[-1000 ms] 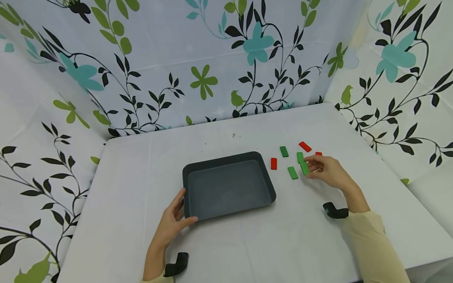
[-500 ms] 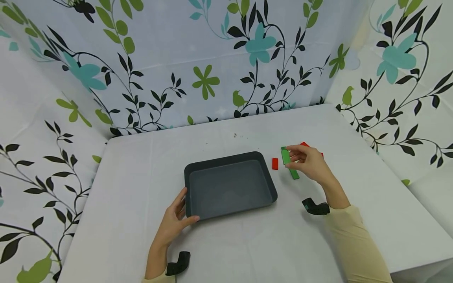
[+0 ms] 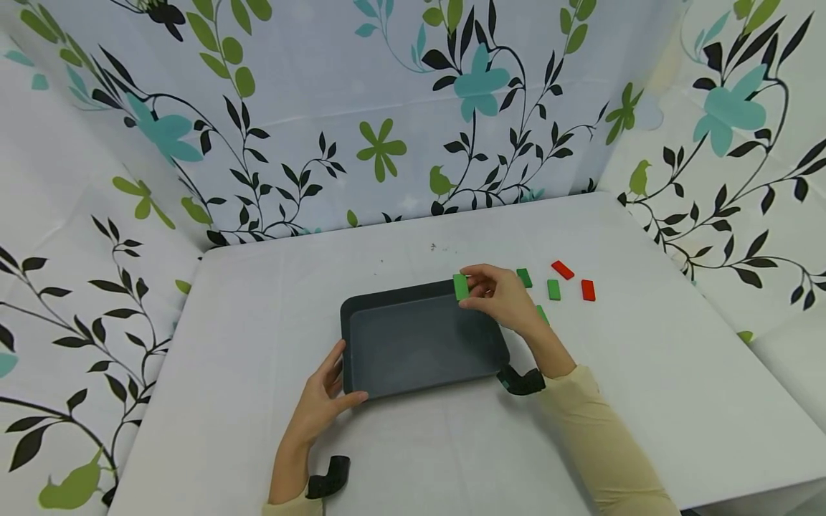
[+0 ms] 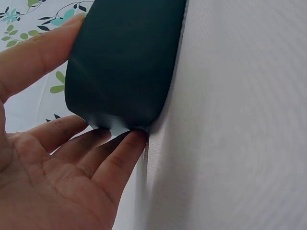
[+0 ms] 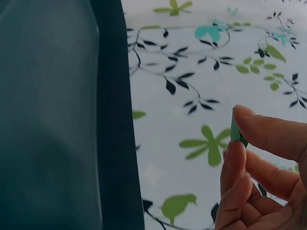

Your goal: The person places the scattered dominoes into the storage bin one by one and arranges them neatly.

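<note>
The green block (image 3: 461,287) is in the right hand (image 3: 500,294), pinched between thumb and fingertips near its far and near ends, at about one o'clock from the middle of the tray (image 3: 413,344); in the head view it overlaps the rim there, though its height is hard to judge; it looks light, stiff and hardly fragile, perhaps a little slick, so opposite edges seem the best hold, leaving the flat face free; the left hand (image 3: 319,401) grips the tray's corner at eight o'clock, thumb along the near side, fingers against the end; the tray seems rigid and smooth, dark grey, a rounded rectangle with a raised rim, best steadied by its walls; at two o'clock, three loose green pieces (image 3: 553,289) and two red pieces (image 3: 563,269), thin and matt, lie on the white, faintly creased tablecloth (image 3: 452,444)
</note>
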Tool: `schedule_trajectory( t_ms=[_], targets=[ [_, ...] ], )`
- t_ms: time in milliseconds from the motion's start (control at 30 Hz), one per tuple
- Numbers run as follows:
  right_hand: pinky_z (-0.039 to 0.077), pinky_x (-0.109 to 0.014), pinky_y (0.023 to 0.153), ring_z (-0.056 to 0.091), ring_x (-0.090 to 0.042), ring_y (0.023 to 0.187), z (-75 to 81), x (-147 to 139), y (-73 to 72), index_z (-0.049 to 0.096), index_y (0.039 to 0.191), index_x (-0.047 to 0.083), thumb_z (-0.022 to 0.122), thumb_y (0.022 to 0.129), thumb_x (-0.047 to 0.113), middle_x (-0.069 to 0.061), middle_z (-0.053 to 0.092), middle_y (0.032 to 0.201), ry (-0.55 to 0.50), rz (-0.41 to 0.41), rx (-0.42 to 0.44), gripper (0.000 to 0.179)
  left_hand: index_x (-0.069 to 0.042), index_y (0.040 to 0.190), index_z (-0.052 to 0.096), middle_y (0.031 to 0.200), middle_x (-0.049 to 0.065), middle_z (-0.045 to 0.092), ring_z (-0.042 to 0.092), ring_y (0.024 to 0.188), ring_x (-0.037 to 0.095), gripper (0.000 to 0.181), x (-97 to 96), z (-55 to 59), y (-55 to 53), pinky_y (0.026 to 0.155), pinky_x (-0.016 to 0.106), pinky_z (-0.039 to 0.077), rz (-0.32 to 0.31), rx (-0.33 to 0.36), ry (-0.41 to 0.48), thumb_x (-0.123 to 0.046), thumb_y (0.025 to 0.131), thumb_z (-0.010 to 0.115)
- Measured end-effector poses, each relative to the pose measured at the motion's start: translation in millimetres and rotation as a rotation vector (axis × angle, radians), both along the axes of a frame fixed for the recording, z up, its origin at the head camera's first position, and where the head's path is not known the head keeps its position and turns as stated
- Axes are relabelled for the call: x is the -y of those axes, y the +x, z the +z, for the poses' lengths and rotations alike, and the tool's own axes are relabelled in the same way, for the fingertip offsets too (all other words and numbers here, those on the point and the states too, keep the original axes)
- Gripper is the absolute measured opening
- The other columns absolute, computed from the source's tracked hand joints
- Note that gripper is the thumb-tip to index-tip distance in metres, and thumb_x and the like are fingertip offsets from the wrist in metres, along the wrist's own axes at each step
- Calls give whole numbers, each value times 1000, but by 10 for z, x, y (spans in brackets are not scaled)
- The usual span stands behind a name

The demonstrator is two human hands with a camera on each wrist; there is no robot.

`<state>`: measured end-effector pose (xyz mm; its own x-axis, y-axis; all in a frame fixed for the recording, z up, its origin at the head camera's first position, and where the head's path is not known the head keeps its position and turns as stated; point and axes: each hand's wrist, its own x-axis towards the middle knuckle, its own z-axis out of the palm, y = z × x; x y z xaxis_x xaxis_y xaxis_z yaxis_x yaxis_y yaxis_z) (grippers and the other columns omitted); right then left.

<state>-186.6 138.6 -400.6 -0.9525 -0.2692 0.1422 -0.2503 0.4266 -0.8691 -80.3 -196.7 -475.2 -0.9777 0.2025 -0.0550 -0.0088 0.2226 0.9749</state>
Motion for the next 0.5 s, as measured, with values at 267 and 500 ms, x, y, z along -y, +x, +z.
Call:
schedule_trajectory(
  t_ms=[267, 500],
  targets=[
    [53, -20, 72, 63, -22, 85, -91, 478, 0, 64, 124, 0, 80, 78, 4, -16, 66, 102, -47, 34, 5, 49, -6, 157, 18, 164, 17, 11, 17, 148, 42, 98, -7, 15, 0, 118, 49, 23, 16, 27, -10, -5, 80, 79],
    [56, -24, 71, 66, -20, 86, -183, 1003, 74, 64, 125, 3, 81, 79, 7, -13, 68, 103, -26, 56, 58, 50, -7, 157, 17, 164, 16, 11, 17, 148, 42, 99, -6, 13, -1, 118, 49, 24, 13, 34, -8, -5, 80, 79]
  ],
)
